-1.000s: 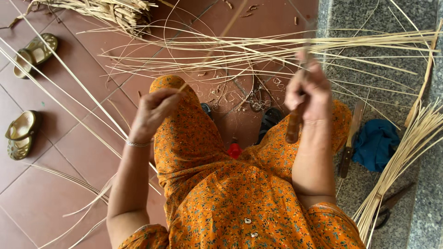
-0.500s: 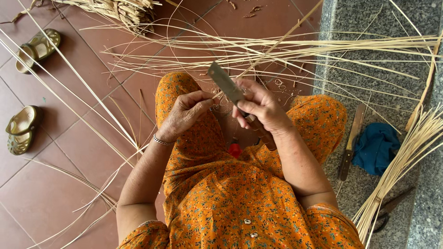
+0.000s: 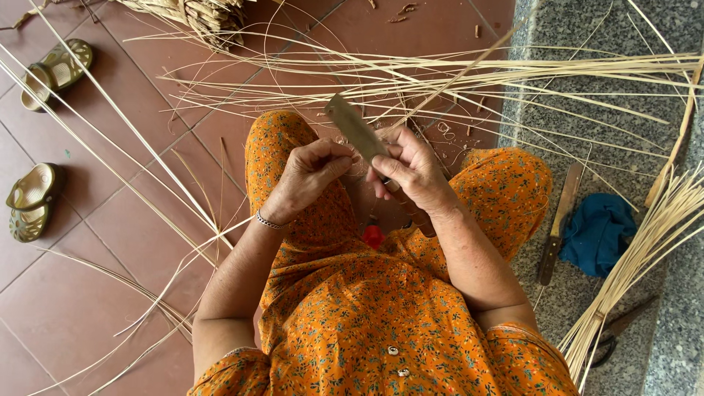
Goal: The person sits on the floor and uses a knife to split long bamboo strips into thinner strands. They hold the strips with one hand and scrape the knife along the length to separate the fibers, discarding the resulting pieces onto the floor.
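Note:
I sit in an orange flowered dress with my knees apart over a red tiled floor. My right hand [image 3: 412,174] grips a flat grey knife blade [image 3: 353,130] that points up and to the left. My left hand [image 3: 309,174] is closed beside the blade, its fingertips pinched next to the blade on what looks like a thin pale cane strip [image 3: 455,77] that runs up to the right. Both hands meet in front of my knees.
Long pale cane strips [image 3: 440,73] fan across the floor ahead and lie bundled at the right [image 3: 645,249]. A second knife [image 3: 557,224] and a blue cloth [image 3: 598,231] rest on the grey stone step. Two green sandals [image 3: 33,202] lie at the left. A red object [image 3: 372,236] sits between my legs.
My right hand came down from high at the right to meet my left hand at the middle, bringing the blade into view. Both hands have since stayed together, shifting slightly.

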